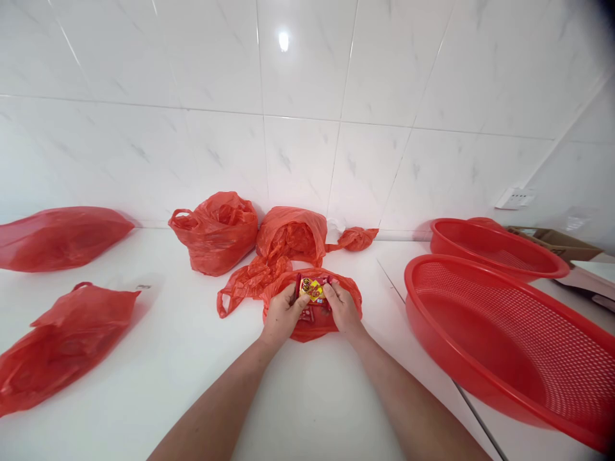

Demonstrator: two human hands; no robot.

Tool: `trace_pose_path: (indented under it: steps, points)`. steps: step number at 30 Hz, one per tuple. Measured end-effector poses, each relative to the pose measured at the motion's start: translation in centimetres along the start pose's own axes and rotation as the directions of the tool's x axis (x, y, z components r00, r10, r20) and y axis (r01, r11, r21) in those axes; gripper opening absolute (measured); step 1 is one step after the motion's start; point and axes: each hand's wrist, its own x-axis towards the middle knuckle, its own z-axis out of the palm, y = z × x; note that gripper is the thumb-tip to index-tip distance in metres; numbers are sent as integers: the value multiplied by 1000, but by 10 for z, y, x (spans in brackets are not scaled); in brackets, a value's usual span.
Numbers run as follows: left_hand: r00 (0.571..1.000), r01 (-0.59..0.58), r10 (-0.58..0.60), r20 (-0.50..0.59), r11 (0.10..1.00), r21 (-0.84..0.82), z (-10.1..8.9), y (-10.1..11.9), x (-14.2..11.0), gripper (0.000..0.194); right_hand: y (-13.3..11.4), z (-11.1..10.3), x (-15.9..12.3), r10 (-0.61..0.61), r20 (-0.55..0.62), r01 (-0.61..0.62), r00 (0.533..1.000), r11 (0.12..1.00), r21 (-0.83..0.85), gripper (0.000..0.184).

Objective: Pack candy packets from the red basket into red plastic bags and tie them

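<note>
Between my two hands is a small snack packet [313,289] with a red and yellow wrapper. My left hand [283,312] grips its left end, thumb on the front. My right hand [343,307] grips its right end the same way. Both hands are over the mouth of an open red plastic bag [314,333] lying on the white table. Inside that bag, just under the held packet, another dark red packet [306,314] partly shows. The rest of the bag's contents is hidden by my hands and the packet.
Behind stand a full red bag [216,234], a slumped one [293,234] and a small knotted one [358,239]. Two more red bags [72,237] [72,352] lie left. At right are red plastic baskets [480,339] [494,246] and a cardboard box [562,242]. A tiled wall [307,160] closes the back.
</note>
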Motion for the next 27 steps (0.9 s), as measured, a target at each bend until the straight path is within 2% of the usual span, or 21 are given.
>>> trace_pose_path:
  steps: [7, 12, 21, 27]
  points:
    - [999, 14, -11, -51, 998, 67, -4, -2, 1, 28, -4, -2, 0, 12, -22, -13, 1000, 1000, -29, 39]
    - [997, 24, -21, -76, 999, 48, -3, -4, 1, 27, -2, -1, -1, 34, -7, -34, 999, 999, -35, 41]
    - [994, 41, -32, -102, 996, 85, -2, 3, 2, 31, 0, -1, -2, 15, -12, -15, 1000, 998, -67, 41]
    - [994, 62, -60, -89, 998, 22, -2, 4, 2, 31, -1, -2, -2, -27, -2, 26, 1000, 999, -46, 40]
